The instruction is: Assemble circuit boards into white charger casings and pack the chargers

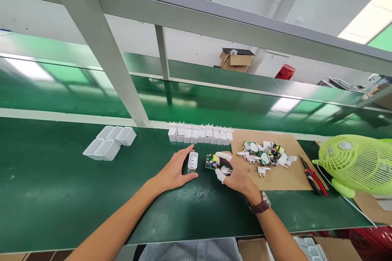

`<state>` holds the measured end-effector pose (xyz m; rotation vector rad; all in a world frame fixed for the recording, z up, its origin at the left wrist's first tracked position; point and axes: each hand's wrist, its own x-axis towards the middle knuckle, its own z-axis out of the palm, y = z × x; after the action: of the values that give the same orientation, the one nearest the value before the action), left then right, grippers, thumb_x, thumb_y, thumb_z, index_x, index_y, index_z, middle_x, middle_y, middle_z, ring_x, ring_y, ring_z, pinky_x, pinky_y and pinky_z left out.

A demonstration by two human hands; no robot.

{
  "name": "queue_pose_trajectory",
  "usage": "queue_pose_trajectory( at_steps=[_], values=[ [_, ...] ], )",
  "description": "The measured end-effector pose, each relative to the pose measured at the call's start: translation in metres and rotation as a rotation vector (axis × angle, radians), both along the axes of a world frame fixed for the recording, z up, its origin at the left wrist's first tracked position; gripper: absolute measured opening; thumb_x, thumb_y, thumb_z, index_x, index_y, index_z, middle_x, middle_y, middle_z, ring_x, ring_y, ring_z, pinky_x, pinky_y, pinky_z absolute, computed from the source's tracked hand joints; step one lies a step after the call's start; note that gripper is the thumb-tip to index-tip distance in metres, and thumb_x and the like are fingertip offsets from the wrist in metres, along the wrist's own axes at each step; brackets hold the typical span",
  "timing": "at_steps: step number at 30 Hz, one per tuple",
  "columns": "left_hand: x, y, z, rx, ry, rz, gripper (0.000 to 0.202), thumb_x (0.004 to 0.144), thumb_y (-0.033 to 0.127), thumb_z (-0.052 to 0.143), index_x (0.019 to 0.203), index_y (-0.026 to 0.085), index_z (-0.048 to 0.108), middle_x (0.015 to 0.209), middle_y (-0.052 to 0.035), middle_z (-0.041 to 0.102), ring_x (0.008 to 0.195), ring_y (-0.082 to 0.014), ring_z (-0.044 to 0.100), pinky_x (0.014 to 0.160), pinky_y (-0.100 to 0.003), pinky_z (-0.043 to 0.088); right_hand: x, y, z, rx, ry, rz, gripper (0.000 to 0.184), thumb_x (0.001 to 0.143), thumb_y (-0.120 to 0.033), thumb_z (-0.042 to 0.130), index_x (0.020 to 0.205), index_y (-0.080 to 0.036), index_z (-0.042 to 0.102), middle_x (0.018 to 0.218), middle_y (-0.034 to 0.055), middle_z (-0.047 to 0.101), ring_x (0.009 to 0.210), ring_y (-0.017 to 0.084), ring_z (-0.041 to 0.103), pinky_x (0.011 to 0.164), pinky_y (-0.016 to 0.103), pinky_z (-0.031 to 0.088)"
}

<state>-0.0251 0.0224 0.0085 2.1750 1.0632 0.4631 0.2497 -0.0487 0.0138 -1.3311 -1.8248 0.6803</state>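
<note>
My left hand is around a small white charger case, with a fingertip at its far end and the thumb at its near end. The case lies with its open side up. To its right, my right hand has thumb and forefinger, both in white finger cots, at the edge of a small green circuit board with a yellow part on it. A white plug piece with metal pins shows beneath that hand's fingers; whether it is gripped there is hard to see.
White cases stand in a row at the back. Several white cases sit at left. On cardboard at right lies a pile of boards and plug pieces. Red-handled pliers and a green fan are beyond.
</note>
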Motion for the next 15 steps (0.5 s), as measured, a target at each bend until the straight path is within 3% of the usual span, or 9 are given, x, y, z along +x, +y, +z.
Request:
queue_pose_trajectory(
  at_steps=[4, 7, 10, 15],
  values=[
    [0.0, -0.001, -0.004, -0.019, -0.072, 0.016, 0.083, 0.092, 0.039, 0.068, 0.16, 0.029, 0.023, 0.15, -0.0118, 0.053, 0.134, -0.0327, 0.056, 0.112, -0.05, 0.049, -0.016, 0.009, 0.024, 0.061, 0.038, 0.048, 0.055, 0.088, -0.016, 0.057, 0.141, -0.026, 0.049, 0.136, 0.0111, 0.057, 0.112, 0.021, 0.067, 0.077, 0.029, 0.064],
    [0.0, -0.002, -0.009, 0.037, -0.133, 0.017, 0.082, 0.091, 0.036, 0.07, 0.159, 0.031, 0.024, 0.148, -0.0105, 0.055, 0.132, -0.0305, 0.057, 0.113, -0.047, 0.049, -0.025, 0.006, 0.033, 0.177, -0.1, 0.096, 0.057, 0.091, -0.011, 0.054, 0.146, -0.028, 0.045, 0.141, 0.0124, 0.053, 0.126, 0.024, 0.061, 0.095, 0.037, 0.062],
    [0.001, -0.004, -0.01, 0.133, -0.187, -0.008, 0.081, 0.093, 0.035, 0.07, 0.159, 0.032, 0.023, 0.144, -0.0105, 0.058, 0.13, -0.0297, 0.058, 0.11, -0.047, 0.051, -0.03, -0.002, 0.031, 0.265, -0.222, 0.103, 0.062, 0.095, -0.008, 0.049, 0.153, -0.028, 0.037, 0.147, 0.014, 0.049, 0.14, 0.026, 0.05, 0.111, 0.046, 0.053],
    [0.004, -0.007, -0.008, 0.277, -0.236, -0.051, 0.077, 0.096, 0.03, 0.068, 0.158, 0.03, 0.023, 0.141, -0.0129, 0.06, 0.13, -0.032, 0.057, 0.109, -0.055, 0.049, -0.034, -0.009, 0.025, 0.288, -0.325, 0.101, 0.066, 0.097, -0.007, 0.049, 0.157, -0.025, 0.029, 0.144, 0.0168, 0.053, 0.135, 0.028, 0.053, 0.109, 0.05, 0.055]
  ],
)
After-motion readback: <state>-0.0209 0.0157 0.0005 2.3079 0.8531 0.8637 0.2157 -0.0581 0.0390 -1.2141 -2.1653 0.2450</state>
